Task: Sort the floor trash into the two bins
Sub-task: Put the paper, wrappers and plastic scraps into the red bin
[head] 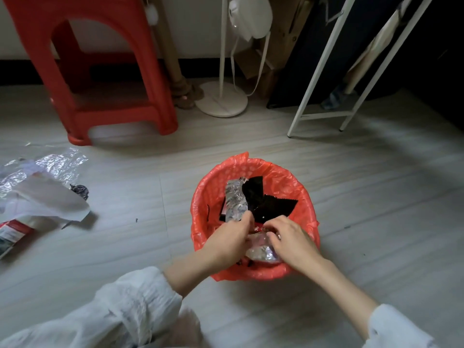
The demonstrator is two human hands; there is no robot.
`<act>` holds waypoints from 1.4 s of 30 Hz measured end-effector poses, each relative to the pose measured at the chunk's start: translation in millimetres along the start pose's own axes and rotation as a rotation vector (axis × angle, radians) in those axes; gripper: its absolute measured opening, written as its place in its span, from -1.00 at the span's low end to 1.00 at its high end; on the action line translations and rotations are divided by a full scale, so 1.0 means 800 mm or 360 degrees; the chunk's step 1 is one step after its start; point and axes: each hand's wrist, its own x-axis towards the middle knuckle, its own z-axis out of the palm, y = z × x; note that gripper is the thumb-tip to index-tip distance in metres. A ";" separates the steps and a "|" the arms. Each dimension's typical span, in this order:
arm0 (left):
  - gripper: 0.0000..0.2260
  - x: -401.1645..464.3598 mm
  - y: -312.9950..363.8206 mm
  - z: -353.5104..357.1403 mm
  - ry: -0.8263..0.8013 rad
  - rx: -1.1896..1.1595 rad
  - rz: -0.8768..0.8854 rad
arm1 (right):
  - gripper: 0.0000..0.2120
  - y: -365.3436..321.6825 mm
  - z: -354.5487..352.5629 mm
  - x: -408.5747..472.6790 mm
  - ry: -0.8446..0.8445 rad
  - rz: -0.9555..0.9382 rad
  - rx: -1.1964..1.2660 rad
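Head view: we see one bin (305,197) part-filled, the second out of frame; a trash pile (42,197) waits left. Our left hand (229,241) pinches foil (236,200); our right hand (291,237) grips a wrapper (261,249).

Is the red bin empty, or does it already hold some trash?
Not empty: the red bin holds a silver wrapper and black pieces.
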 end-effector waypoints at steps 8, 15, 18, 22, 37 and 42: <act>-0.69 -0.006 -0.026 -0.017 -0.0040 0.0663 0.0090 | -0.61 -0.005 0.030 0.008 -0.0256 -0.0032 -0.0552; -0.72 -0.034 -0.048 -0.028 0.0311 0.0548 0.0258 | -0.67 -0.029 0.044 0.034 -0.0088 0.0102 -0.0450; -0.76 -0.044 -0.064 -0.033 0.0501 0.0561 0.0268 | -0.56 -0.040 0.043 0.018 -0.0169 -0.0055 -0.0271; -0.77 -0.063 -0.070 -0.041 0.0425 0.0422 0.0309 | -0.64 -0.042 0.034 0.002 -0.0383 -0.0103 -0.0412; -0.45 -0.100 -0.089 -0.047 -0.0265 0.0744 0.0135 | -0.43 -0.022 0.103 0.069 -0.0925 0.0394 0.0004; -0.49 -0.109 -0.092 -0.056 -0.0225 0.0732 0.0143 | -0.69 -0.068 0.038 0.023 -0.0823 0.0294 -0.0109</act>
